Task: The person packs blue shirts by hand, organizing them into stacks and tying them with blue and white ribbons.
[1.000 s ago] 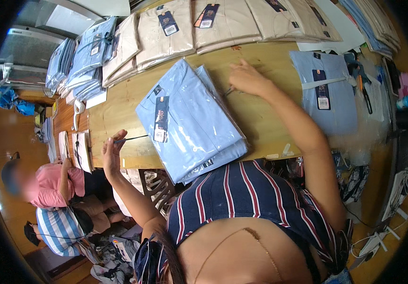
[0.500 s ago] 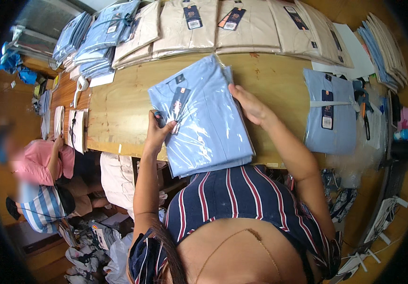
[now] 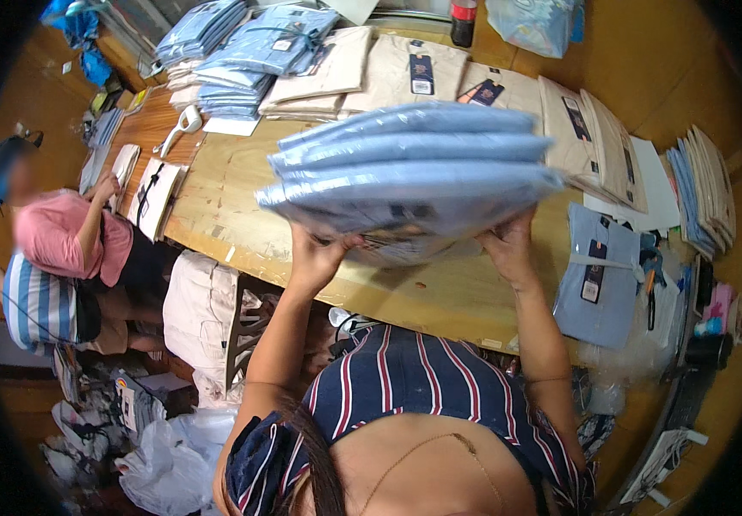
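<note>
A stack of three light blue folded garments in clear plastic (image 3: 409, 146) is held up over the table, tilted so its layered edges show. My left hand (image 3: 317, 258) is closed on its near left end, the thumb pressed against the plastic. At the near right end my right hand (image 3: 510, 251) grips the same stack, its fingertips partly hidden by it. A dark tag shows blurred on the packet nearest me. To the right of my right hand lies another blue bagged garment (image 3: 620, 284) with a dark tag and a pale band across it.
Beige bagged garments (image 3: 375, 82) and blue bagged garments (image 3: 280, 43) are piled along the far side of the wooden table (image 3: 224, 193). More piles (image 3: 711, 189) stand far right. A white handheld device (image 3: 183, 125) lies at left, near a person in pink (image 3: 70, 232). A dark bottle (image 3: 463, 24) stands behind.
Both hands have raised the blue garments off the table and tipped them, so the stacked edges face me. My right hand has shifted from their side to the near right end. The view has swung.
</note>
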